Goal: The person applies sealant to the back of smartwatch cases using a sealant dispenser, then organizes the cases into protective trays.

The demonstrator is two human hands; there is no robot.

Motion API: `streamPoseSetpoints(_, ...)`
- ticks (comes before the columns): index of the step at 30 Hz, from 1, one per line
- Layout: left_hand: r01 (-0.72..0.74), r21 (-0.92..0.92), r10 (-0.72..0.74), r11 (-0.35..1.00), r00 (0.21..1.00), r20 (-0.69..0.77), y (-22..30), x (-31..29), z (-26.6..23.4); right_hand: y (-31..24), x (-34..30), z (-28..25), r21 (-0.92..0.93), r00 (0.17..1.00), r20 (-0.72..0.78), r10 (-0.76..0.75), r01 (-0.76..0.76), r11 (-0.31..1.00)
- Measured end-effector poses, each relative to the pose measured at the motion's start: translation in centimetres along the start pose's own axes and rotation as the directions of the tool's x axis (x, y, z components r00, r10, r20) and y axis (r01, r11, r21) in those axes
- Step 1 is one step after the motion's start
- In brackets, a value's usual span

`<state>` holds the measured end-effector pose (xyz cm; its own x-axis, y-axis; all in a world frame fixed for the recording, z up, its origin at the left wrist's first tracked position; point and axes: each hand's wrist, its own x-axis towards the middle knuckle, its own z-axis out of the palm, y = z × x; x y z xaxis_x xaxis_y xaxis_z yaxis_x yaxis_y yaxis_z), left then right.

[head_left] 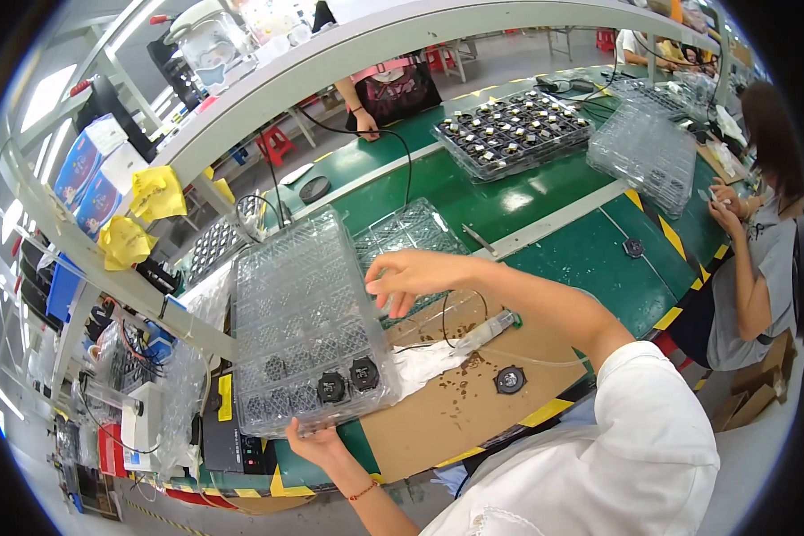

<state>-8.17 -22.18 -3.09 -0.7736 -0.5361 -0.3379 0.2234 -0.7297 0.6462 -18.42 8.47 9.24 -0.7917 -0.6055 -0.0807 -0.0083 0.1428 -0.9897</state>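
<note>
A stack of clear plastic trays (299, 295) with divided pockets lies at a slant in front of me. Two black round watch-like cases (331, 387) sit in its near right pockets, and more dark ones show through the plastic. My left hand (315, 444) grips the near edge of the stack, its fingers partly hidden beneath. Beside the stack's right edge hovers my right hand (406, 281), empty, with fingers loosely bent and apart. A further black watch-like case (510, 381) lies on the brown cardboard sheet (420, 438) to the right.
Another clear tray (411, 234) lies behind my right hand. White cloth (424, 366) and a clear tube-like tool (489, 329) rest on the cardboard. A filled tray stack (512, 134) stands farther back. A metal shelf beam (330, 62) crosses overhead; a co-worker (759, 241) sits at right.
</note>
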Motion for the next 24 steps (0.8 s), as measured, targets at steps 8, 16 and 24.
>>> streamPoseSetpoints(8, -0.136, 0.110, 0.124, 0.985, 0.986, 0.114, 0.2, 1.6, -1.5, 3.0, -18.0, -2.6, -0.404, 0.913, -0.407, -0.018, -0.163, 0.900)
streamPoseSetpoints(16, -0.490, 0.367, 0.535, 0.791, 0.845, -0.025, 1.9, -6.7, -3.2, 3.6, -38.6, 3.4, 0.031, 0.323, -0.924, 0.205, -0.471, 0.882)
streamPoseSetpoints(24, -0.884, 0.381, -0.747, 0.272, 0.056, 0.663, -0.2, -19.2, 9.0, 7.9, -34.2, -0.9, -0.268, 0.489, -0.864, -0.114, -0.256, 0.929)
